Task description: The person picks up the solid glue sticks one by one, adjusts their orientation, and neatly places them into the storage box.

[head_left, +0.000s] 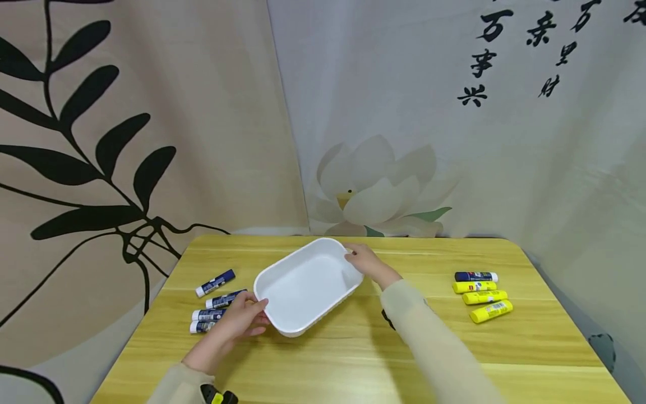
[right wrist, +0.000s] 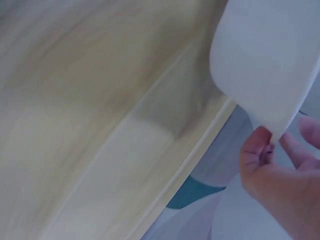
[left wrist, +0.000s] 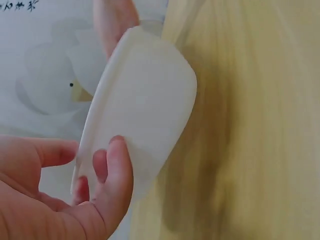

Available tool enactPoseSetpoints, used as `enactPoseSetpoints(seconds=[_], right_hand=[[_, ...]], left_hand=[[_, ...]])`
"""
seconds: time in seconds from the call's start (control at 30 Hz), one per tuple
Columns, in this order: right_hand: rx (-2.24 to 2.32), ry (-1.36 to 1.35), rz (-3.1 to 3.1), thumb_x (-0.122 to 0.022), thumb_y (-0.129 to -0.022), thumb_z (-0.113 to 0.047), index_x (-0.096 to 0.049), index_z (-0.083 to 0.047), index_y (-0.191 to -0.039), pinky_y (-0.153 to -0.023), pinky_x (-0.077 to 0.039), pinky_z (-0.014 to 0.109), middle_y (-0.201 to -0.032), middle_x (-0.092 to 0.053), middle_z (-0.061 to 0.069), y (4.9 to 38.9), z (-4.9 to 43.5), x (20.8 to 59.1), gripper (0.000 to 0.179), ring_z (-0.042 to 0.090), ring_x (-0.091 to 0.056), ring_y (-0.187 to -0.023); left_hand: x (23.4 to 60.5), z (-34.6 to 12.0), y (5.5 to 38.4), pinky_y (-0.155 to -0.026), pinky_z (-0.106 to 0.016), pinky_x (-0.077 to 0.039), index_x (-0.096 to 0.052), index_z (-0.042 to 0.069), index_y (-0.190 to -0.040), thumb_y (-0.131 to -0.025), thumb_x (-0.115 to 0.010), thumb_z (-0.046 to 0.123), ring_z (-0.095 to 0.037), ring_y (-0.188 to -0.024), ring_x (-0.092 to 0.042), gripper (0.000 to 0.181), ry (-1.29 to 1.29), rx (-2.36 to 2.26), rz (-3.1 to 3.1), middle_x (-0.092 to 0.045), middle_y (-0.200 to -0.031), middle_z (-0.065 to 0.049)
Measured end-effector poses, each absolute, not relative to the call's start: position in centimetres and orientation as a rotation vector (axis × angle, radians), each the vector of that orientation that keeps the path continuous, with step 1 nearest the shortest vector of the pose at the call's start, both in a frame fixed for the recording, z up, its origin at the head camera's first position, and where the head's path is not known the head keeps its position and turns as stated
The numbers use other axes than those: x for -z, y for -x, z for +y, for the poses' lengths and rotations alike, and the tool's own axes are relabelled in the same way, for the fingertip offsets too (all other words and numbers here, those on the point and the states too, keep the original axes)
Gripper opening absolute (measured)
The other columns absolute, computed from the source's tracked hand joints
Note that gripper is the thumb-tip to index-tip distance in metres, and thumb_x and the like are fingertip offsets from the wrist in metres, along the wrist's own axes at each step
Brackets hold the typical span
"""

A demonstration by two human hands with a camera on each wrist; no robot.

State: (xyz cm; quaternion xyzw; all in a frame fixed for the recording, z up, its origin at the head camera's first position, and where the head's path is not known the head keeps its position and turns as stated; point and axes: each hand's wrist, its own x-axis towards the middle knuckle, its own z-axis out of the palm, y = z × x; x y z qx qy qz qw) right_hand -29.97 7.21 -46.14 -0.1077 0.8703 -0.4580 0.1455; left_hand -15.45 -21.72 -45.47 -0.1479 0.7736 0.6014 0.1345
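Both hands hold a white rectangular plastic tray [head_left: 308,286] over the middle of the table, turned at a slant with its hollow side up. My left hand [head_left: 242,320] grips the near left corner, with the thumb at the rim and fingers against the outer wall, as the left wrist view shows. At the far right corner my right hand [head_left: 367,264] pinches the rim between thumb and fingers. The left wrist view shows the tray's outside [left wrist: 145,95] raised over the wood, casting a shadow. Nothing lies inside the tray.
Several blue glue sticks with white ends, one of them a dark blue glue stick [head_left: 215,283], lie left of the tray. On the right, a blue glue stick [head_left: 476,276] lies beside several yellow ones, including a yellow glue stick [head_left: 491,311]. A printed curtain [head_left: 227,112] hangs behind the wooden table [head_left: 530,353].
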Motion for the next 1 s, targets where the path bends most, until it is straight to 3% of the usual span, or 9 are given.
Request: enactPoseSetpoints(seconds=[0.2,0.37,0.5,0.67,1.0], right_hand=[[1.398,0.152,2.432,-0.042,-0.099,-0.013,-0.042,-0.008,-0.142,-0.079,-0.051,0.035,-0.116,-0.058,0.02,28.9,10.7,46.1,0.043,0.027,-0.059,-0.096],[1.456,0.061,2.397,-0.042,-0.097,-0.006,-0.04,-0.005,-0.143,-0.076,-0.051,0.039,-0.108,-0.054,0.021,27.5,12.9,45.6,0.046,0.024,-0.056,-0.082],[1.538,0.014,2.353,-0.044,-0.095,-0.001,-0.038,-0.003,-0.143,-0.076,-0.052,0.041,-0.103,-0.049,0.018,26.4,14.5,45.6,0.048,0.022,-0.053,-0.08],[1.609,-0.073,2.303,-0.048,-0.094,0.0,-0.039,-0.005,-0.143,-0.079,-0.053,0.042,-0.102,-0.046,0.014,25.0,16.3,45.3,0.051,0.02,-0.052,-0.082],[1.626,-0.104,2.312,-0.051,-0.093,0.0,-0.034,0.001,-0.144,-0.077,-0.055,0.036,-0.108,-0.046,0.017,22.1,19.4,45.1,0.054,0.019,-0.055,-0.082]], left_hand=[[44.9,-20.8,17.3,-0.071,-0.033,-0.058,-0.031,0.0,-0.136,-0.095,-0.052,0.015,-0.019,-0.08,-0.063,0.048,0.355,-1.768,2.268,-0.057,-0.103,-0.018],[45.1,-19.7,18.8,-0.069,-0.027,-0.056,-0.032,0.004,-0.144,-0.094,-0.053,0.009,-0.018,-0.082,-0.06,0.054,0.28,-1.801,2.274,-0.047,-0.109,-0.016],[45.3,-18.8,20.0,-0.068,-0.025,-0.054,-0.033,0.006,-0.146,-0.094,-0.052,0.004,-0.016,-0.077,-0.056,0.055,0.242,-1.822,2.273,-0.041,-0.109,-0.014],[45.4,-17.7,21.2,-0.07,-0.03,-0.052,-0.038,0.007,-0.145,-0.094,-0.05,0.001,-0.014,-0.074,-0.049,0.052,0.175,-1.809,2.289,-0.042,-0.108,-0.013],[46.7,-15.1,22.7,-0.07,-0.033,-0.051,-0.044,0.003,-0.14,-0.093,-0.051,-0.001,-0.014,-0.072,-0.049,0.047,0.111,-1.842,2.265,-0.045,-0.105,-0.012]])
